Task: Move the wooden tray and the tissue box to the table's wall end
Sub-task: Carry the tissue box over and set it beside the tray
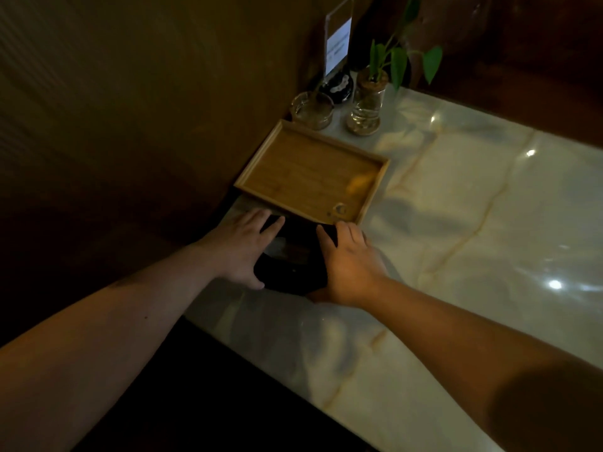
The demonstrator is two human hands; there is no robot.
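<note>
A shallow wooden tray [310, 172] lies on the marble table [473, 223], its long side against the brown wall. Just in front of it sits a dark tissue box [293, 259] with a pale slot on top, touching or nearly touching the tray's near rim. My left hand [239, 252] presses flat against the box's left side, fingers reaching to its far corner. My right hand [347, 262] clasps the box's right side, thumb under its near edge. Both hands hide the box's sides.
Beyond the tray, in the corner, stand a glass ashtray [311, 109], a glass vase with a green plant [367, 104], a dark round object [337, 87] and an upright acrylic sign holder [338, 45]. The brown wall [146, 109] runs along the left. The table's near edge [277, 370] borders dark space.
</note>
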